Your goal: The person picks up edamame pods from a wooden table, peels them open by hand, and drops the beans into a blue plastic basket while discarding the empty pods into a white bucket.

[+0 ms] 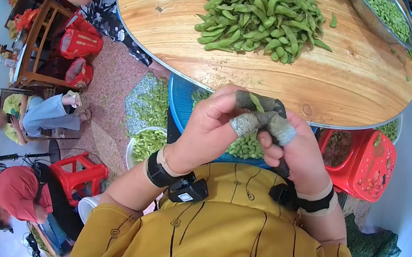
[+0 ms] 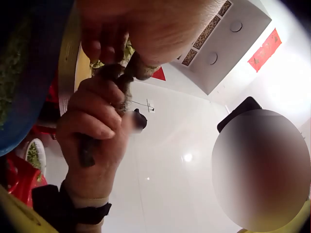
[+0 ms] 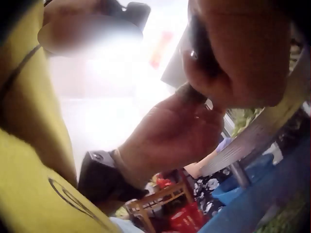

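Note:
Both hands meet above a blue basin [image 1: 175, 102] at the table's near edge, thumbs and fingertips wrapped in dark and grey tape. The left hand [image 1: 207, 129] pinches a small green pod [image 1: 256, 102] between thumb and forefinger. Against it lies the right hand [image 1: 296, 147], its taped thumb and forefinger at the pod's end and its other fingers curled. The left wrist view shows the right hand [image 2: 95, 116] with bent fingers; in the right wrist view the left hand [image 3: 170, 133] touches it. A heap of green pods [image 1: 261, 17] lies on the wooden table [image 1: 157, 32].
A metal bowl of shelled beans [image 1: 383, 16] stands at the table's far right. Red stools [image 1: 375, 166] [image 1: 77, 175] stand at right and left. A white basket of pods [image 1: 148, 145] is left of the blue basin. Other people sit at the left.

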`<state>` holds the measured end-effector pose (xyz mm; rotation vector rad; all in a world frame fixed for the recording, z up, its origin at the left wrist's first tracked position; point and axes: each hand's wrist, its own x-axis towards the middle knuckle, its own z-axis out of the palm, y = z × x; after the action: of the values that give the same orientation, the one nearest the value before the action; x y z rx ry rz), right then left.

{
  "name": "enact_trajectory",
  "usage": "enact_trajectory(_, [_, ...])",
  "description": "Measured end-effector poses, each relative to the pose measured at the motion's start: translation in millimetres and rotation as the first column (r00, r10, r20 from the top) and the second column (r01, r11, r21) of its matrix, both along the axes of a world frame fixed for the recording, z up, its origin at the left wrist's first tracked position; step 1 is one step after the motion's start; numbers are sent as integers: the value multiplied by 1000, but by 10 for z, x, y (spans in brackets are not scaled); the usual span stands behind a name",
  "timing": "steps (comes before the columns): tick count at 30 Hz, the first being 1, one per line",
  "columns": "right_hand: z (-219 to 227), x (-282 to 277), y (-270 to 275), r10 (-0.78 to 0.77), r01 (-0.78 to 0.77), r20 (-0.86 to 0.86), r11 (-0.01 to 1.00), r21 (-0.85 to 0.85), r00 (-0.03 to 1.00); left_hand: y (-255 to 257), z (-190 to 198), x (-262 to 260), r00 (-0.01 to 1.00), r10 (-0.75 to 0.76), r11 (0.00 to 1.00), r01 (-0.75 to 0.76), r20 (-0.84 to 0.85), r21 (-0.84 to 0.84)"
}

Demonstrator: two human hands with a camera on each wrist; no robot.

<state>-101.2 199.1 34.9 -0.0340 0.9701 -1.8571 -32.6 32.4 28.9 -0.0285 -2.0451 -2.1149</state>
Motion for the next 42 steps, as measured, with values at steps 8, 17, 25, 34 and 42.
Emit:
enact_trajectory(8, [131,135,48,58,172,-660,945,278,749,-49,214,79,929,-42,985,-24,368,173])
enact_trajectory(17, [141,123,54,98,50,-546,967,249,832,-49,137,106,949,-8,1000,17,316,-26])
enact_trajectory(25, [170,49,75,130,-39,-358,967,251,925,-140,109,109,996,17,854,34,92,-520])
enact_trajectory(34, [365,75,153,158,-151,122,986,-65,980,-160,123,116,799,-595,457,250,85,853])
enact_trajectory(42, [102,85,24,136,-65,-290,969,239,947,-116,54,101,979,-78,506,-126,-191,-853])
